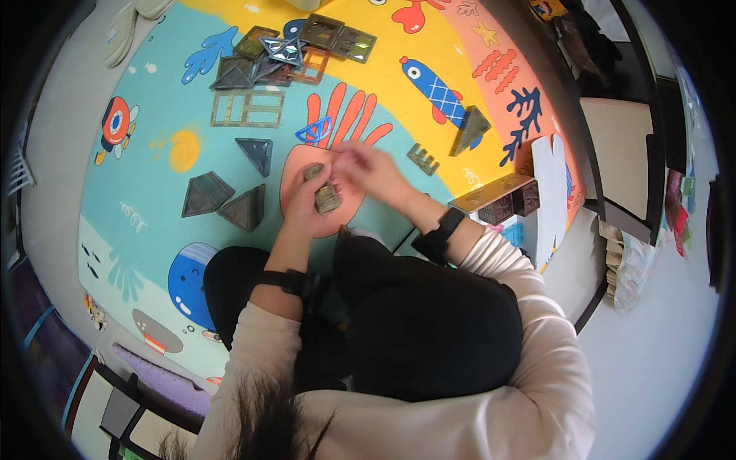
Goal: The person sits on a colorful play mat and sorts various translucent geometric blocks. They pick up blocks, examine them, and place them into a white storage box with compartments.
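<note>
My left hand [305,201] grips a small block of olive-green translucent plastic pieces [327,199], thumb across its top. Just beyond, my right hand [371,172] hovers beside the left thumb with bent fingers. It is blurred, and whatever may be between its fingertips is hidden. A blue semicircular plastic piece [314,131] lies past both hands. To the left are a dark triangular tile [256,155] and two grey kite-shaped tiles [208,194]. A comb-shaped olive piece [424,158] rests to the right.
A pile of translucent magnetic-type tiles [282,54] lies at the far side of the printed play mat [155,103], near an olive window-frame piece [247,109]. A grey tile [470,131] lies far right. An open box [494,192] holding dark tiles stands by my right forearm.
</note>
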{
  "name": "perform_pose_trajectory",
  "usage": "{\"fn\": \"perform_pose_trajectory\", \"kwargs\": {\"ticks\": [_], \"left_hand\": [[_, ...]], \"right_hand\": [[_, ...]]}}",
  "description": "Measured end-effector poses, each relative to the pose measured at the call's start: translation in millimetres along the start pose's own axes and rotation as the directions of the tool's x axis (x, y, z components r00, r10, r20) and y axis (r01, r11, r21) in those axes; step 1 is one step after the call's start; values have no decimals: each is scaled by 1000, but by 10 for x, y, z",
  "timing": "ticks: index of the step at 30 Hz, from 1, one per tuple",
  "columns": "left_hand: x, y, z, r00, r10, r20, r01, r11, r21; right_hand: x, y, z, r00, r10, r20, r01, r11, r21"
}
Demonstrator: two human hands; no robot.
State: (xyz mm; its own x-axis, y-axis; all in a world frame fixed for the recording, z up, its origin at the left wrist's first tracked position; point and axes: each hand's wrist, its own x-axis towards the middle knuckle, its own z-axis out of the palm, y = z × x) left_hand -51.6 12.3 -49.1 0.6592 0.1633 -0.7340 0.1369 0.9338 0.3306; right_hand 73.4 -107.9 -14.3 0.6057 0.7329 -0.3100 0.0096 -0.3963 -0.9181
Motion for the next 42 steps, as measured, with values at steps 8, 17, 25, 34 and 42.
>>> {"fn": "perform_pose_trajectory", "kwargs": {"ticks": [8, 17, 25, 34, 42], "left_hand": [[-62, -49, 68, 974, 199, -110, -155, 936, 317], [-154, -13, 173, 997, 57, 56, -58, 998, 20], [-94, 193, -16, 947, 300, -117, -273, 941, 202], [-24, 246, -126, 985, 159, -66, -165, 981, -106], [-15, 141, 47, 978, -61, 198, 75, 995, -63]], "right_hand": [[16, 485, -1016, 978, 193, -76, -166, 509, -845], [65, -73, -95, 930, 302, 208, -284, 952, -114], [-230, 123, 304, 770, 357, 528, 208, 643, -737], [-118, 185, 86, 791, 155, 592, -134, 988, -80], [338, -431, -154, 878, -127, 461, 150, 989, -14]]}}
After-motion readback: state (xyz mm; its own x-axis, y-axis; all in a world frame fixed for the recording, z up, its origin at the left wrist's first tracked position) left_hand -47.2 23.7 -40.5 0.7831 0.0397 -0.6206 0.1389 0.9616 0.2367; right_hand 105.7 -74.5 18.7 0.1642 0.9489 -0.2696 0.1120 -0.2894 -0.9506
